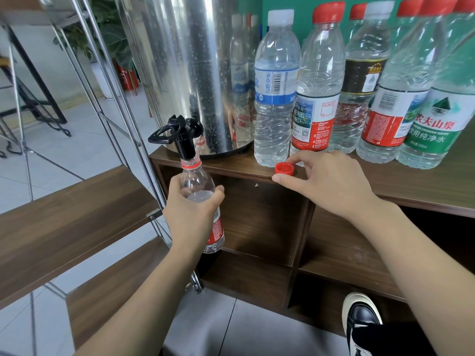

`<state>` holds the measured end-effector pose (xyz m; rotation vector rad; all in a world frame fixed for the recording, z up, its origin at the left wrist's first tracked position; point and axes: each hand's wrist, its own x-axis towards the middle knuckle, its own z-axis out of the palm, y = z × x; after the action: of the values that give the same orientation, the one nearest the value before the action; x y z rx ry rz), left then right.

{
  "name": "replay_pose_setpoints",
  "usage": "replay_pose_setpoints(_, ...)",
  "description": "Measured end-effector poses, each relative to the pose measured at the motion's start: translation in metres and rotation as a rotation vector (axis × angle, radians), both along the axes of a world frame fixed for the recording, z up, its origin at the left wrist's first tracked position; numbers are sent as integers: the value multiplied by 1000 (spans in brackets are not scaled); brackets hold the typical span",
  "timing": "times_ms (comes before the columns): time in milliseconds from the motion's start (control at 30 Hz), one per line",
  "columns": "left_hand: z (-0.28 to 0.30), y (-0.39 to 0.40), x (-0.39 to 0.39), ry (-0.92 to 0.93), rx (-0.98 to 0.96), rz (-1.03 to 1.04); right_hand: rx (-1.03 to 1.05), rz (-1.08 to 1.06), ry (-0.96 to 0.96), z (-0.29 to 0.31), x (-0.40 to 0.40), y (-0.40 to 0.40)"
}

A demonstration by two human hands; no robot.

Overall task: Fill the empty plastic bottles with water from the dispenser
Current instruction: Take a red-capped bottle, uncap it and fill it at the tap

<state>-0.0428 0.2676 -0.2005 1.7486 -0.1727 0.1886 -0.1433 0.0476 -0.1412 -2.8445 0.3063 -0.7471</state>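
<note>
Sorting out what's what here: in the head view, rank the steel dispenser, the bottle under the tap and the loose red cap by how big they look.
1. steel dispenser
2. bottle under the tap, held by the left hand
3. loose red cap, smallest

At the upper middle of the frame the dispenser (185, 68) is shiny silver, with a black tap (180, 134) below it. The bottle (203, 199) under the tap is clear, with a red neck ring and a red label. A red cap (284, 168) lies mid-frame on the dark brown wood-grain shelf (411, 181). At the far right, one bottle's label (434, 124) is green and white.
</note>
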Motion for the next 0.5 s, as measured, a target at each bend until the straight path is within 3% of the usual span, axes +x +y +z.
replay_pose_setpoints(500, -3, 1, 3, -13, 2, -5, 3, -2, 1, 0, 0, 0)
